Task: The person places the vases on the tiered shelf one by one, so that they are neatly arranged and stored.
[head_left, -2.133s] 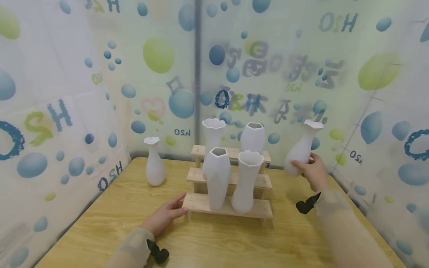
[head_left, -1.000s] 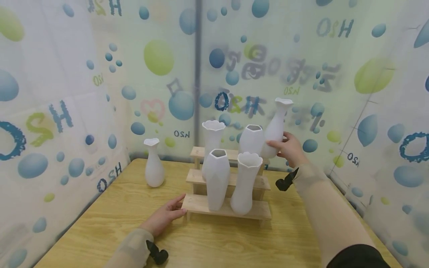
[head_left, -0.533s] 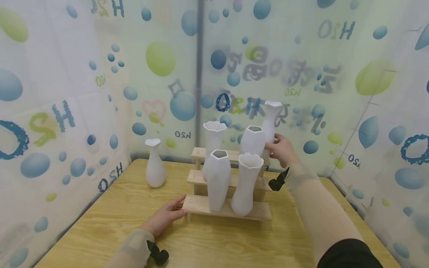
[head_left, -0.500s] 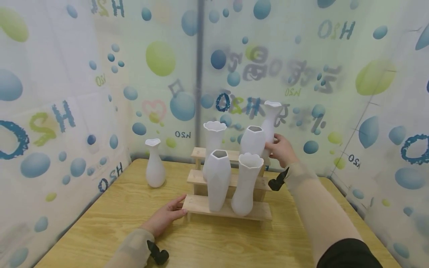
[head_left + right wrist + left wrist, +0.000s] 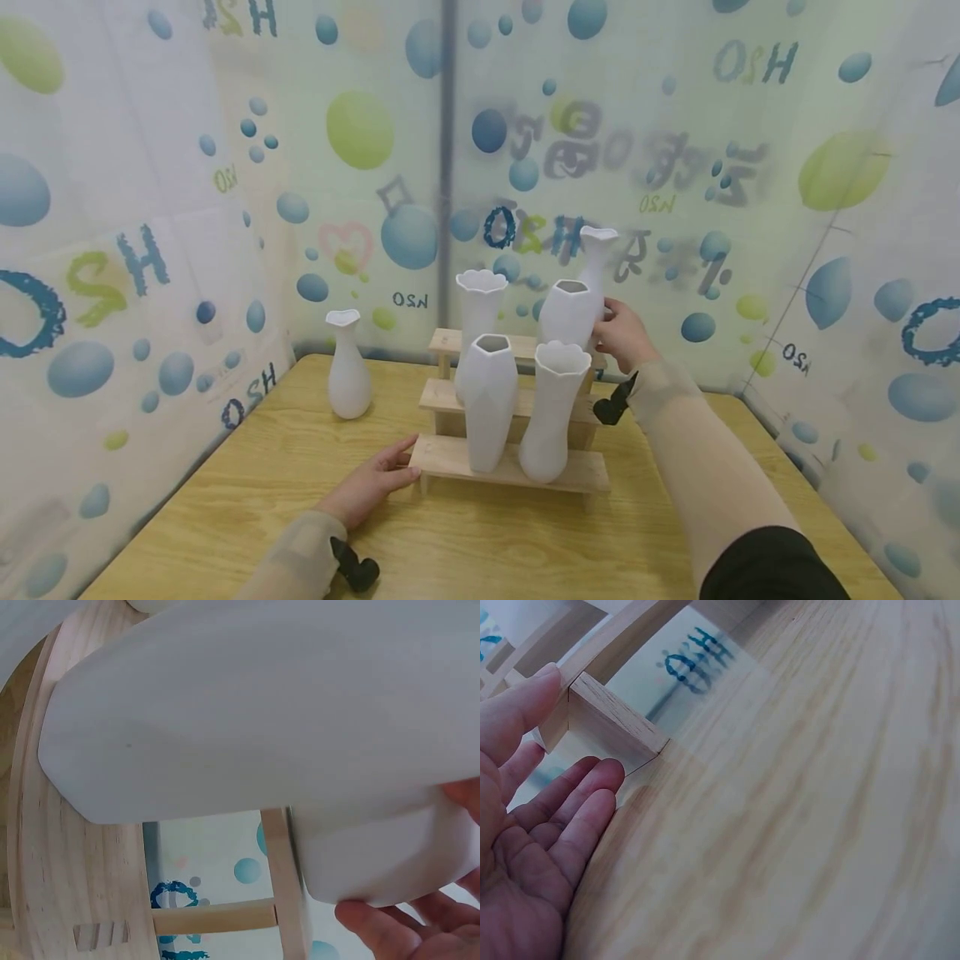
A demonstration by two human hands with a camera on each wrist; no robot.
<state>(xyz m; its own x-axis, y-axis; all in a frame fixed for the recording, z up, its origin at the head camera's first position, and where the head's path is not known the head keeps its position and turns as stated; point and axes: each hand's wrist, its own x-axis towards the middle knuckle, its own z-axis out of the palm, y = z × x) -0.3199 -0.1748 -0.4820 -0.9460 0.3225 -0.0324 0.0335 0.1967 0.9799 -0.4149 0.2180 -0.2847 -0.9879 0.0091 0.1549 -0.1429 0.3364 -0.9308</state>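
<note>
In the head view my right hand (image 5: 624, 336) holds a slim-necked white vase (image 5: 598, 262) upright at the top tier's right end. Its lower body hides behind a faceted white vase (image 5: 566, 315). The right wrist view shows the fingers (image 5: 375, 926) around the rounded base of the held vase (image 5: 390, 859), at the top board's edge. My left hand (image 5: 371, 483) pinches the left end of the bottom board of a three-tier wooden stand (image 5: 442, 454), thumb (image 5: 525, 709) against the board's end and the other fingers below.
On the bottom tier stand another faceted vase (image 5: 491, 408) and a scallop-rimmed vase (image 5: 553, 417). A second scallop-rimmed vase (image 5: 480, 312) stands behind, at the left. A slim-necked vase (image 5: 349, 375) is on the wooden table (image 5: 247, 492), left of the stand. Printed curtains (image 5: 360, 208) surround the table.
My right hand has carried the slim-necked vase from the right of the stand, up and left to the top tier, and the tilted vase is now upright. The left hand has stayed put.
</note>
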